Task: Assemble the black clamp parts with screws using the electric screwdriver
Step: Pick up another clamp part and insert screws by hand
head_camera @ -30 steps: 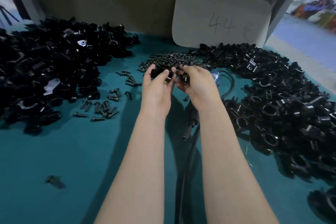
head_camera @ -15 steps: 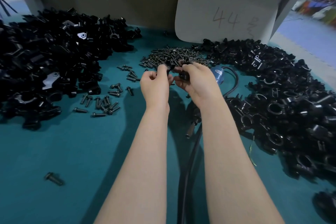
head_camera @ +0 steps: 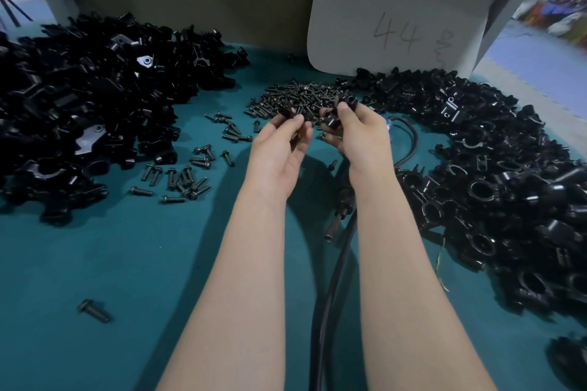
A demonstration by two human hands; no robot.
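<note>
**Step in hand:** fitting parts together by hand, ahead of driving the screw.

- Left hand [head_camera: 279, 149]: centre of frame, fingers curled, pinching a small black piece [head_camera: 287, 113] at the tips. It is too dark to tell whether it is a clamp half or a screw.
- Right hand [head_camera: 360, 133]: just beside the left, apart from it, fingers closed around a clamp part [head_camera: 336, 115].
- Screw heap [head_camera: 301, 97]: on the counter [head_camera: 95, 263], directly behind both hands.
- Loose screws [head_camera: 187, 174]: scattered left of centre.
- Electric screwdriver [head_camera: 341, 209]: lying untouched on the counter between the forearms, its cable [head_camera: 330, 279] running to the bottom edge.
- Piles of black parts: one at upper left [head_camera: 79, 111], one along the right side [head_camera: 492, 174].
- Card marked "44" [head_camera: 397, 22]: propped at the back, upper right.

**Next move, as judged:** bring the two held pieces together until their holes line up and seat a screw. One hand must then be freed to reach the screwdriver lying below, so the other has to hold the joined pieces steady alone.
</note>
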